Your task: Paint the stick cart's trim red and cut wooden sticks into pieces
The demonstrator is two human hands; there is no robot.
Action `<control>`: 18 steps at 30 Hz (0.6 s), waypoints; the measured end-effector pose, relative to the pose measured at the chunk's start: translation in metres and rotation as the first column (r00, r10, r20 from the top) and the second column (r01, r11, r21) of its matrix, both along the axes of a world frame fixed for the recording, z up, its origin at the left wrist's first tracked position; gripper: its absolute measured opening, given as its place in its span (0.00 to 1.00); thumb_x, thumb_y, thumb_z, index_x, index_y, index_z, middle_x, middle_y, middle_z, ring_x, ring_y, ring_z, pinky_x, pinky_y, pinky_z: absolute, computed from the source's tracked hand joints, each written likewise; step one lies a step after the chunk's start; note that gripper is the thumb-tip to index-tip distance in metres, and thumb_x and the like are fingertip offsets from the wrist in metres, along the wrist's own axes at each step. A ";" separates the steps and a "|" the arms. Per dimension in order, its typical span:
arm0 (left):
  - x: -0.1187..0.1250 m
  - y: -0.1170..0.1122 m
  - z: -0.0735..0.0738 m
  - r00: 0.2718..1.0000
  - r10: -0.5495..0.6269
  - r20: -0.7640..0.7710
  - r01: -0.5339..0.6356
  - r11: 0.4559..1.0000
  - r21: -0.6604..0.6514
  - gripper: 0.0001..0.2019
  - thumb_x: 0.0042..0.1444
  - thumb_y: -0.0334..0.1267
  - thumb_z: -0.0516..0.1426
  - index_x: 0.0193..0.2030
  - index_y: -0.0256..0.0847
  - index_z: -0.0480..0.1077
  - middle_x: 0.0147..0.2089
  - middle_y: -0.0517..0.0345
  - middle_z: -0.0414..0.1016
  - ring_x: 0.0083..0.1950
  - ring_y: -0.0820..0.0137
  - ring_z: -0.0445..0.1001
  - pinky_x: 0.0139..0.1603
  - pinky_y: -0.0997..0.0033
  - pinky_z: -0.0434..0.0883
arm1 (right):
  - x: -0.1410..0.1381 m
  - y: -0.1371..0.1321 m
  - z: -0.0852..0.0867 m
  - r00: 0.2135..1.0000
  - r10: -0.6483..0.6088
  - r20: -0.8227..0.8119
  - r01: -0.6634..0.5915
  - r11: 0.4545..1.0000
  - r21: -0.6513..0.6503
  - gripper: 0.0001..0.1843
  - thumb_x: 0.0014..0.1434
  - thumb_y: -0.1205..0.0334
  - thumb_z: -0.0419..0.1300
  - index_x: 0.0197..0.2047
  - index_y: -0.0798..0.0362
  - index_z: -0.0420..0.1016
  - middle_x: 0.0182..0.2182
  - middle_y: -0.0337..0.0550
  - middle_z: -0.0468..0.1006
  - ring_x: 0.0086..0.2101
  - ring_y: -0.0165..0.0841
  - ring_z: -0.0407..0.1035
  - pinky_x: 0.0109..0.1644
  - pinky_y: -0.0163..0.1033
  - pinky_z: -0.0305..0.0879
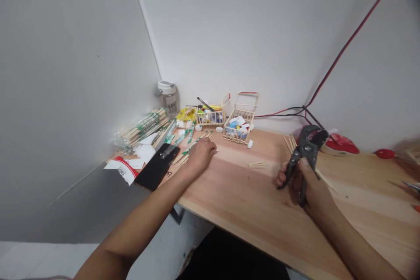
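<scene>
My right hand (306,181) grips the handles of a dark pipe cutter (307,148), held up above the right part of the table with its head pointing up. Over the middle-left of the table, my left hand (201,154) is closed, fingers curled down. A pale tip of a thin wooden stick pokes out at its fingertips; the rest is hidden. Wooden sticks in green-printed wrappers (190,151) lie beside and partly behind that hand. A few short cut sticks (256,165) rest on the wood between my hands.
Two small stick-built carts (238,133) with white wheels stand near the wall, filled with small items. A black phone (157,166), a bundle of wrapped sticks (144,127) and a lidded bottle (168,98) are at left. A red-and-white container (341,144) sits behind the cutter.
</scene>
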State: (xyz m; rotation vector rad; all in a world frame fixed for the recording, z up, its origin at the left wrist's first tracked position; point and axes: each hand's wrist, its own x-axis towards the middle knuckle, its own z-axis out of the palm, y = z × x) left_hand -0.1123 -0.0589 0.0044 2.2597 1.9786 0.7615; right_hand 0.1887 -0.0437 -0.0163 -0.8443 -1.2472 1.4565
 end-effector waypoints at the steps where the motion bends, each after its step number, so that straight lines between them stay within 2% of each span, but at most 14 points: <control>1: -0.001 -0.001 0.002 1.000 0.022 -0.004 -0.022 1.000 0.022 0.09 0.60 0.33 0.52 0.35 0.39 0.75 0.40 0.50 0.74 0.45 0.64 0.71 0.47 0.67 0.66 | 0.000 0.000 0.001 1.000 0.005 -0.015 -0.005 1.000 -0.024 0.23 0.60 0.40 0.51 0.30 0.51 0.72 0.21 0.42 0.71 0.22 0.35 0.68 0.27 0.42 0.67; 4: -0.008 -0.009 0.010 0.986 0.160 -0.050 -0.157 0.986 0.055 0.12 0.61 0.32 0.49 0.41 0.39 0.74 0.42 0.50 0.74 0.45 0.65 0.71 0.47 0.68 0.66 | 0.000 0.000 0.003 0.996 0.006 -0.084 -0.015 0.994 -0.110 0.23 0.58 0.39 0.53 0.29 0.51 0.72 0.21 0.41 0.71 0.23 0.34 0.67 0.27 0.41 0.67; 6: -0.013 -0.015 0.017 0.957 0.250 -0.147 -0.256 0.967 -0.021 0.12 0.59 0.31 0.48 0.39 0.37 0.73 0.42 0.47 0.73 0.44 0.64 0.71 0.45 0.67 0.67 | -0.001 -0.001 0.007 0.993 -0.017 -0.115 0.002 0.992 -0.126 0.23 0.57 0.38 0.54 0.28 0.50 0.73 0.21 0.40 0.71 0.22 0.34 0.67 0.27 0.40 0.66; 8: -0.015 -0.020 0.022 0.930 0.281 -0.236 -0.314 0.942 -0.115 0.11 0.58 0.30 0.49 0.35 0.36 0.73 0.40 0.45 0.73 0.41 0.62 0.72 0.42 0.65 0.67 | -0.001 -0.002 0.009 0.991 -0.041 -0.131 0.024 0.991 -0.133 0.23 0.55 0.38 0.55 0.27 0.50 0.73 0.20 0.40 0.70 0.22 0.33 0.66 0.26 0.40 0.66; 12: -0.010 -0.021 0.027 0.918 0.291 -0.270 -0.345 0.921 -0.181 0.11 0.54 0.27 0.49 0.36 0.33 0.73 0.42 0.41 0.73 0.42 0.61 0.73 0.43 0.64 0.68 | -0.001 -0.002 0.012 0.991 -0.060 -0.121 0.043 0.989 -0.139 0.24 0.54 0.37 0.57 0.28 0.51 0.74 0.21 0.40 0.70 0.22 0.32 0.65 0.25 0.40 0.66; 18: -0.009 -0.006 0.026 0.912 0.336 -0.234 -0.389 0.890 -0.239 0.13 0.51 0.24 0.49 0.37 0.31 0.73 0.42 0.37 0.75 0.45 0.59 0.74 0.45 0.65 0.68 | 0.002 -0.001 0.010 0.990 -0.066 -0.126 0.048 0.988 -0.145 0.23 0.54 0.37 0.58 0.28 0.51 0.73 0.21 0.40 0.70 0.23 0.33 0.66 0.27 0.40 0.68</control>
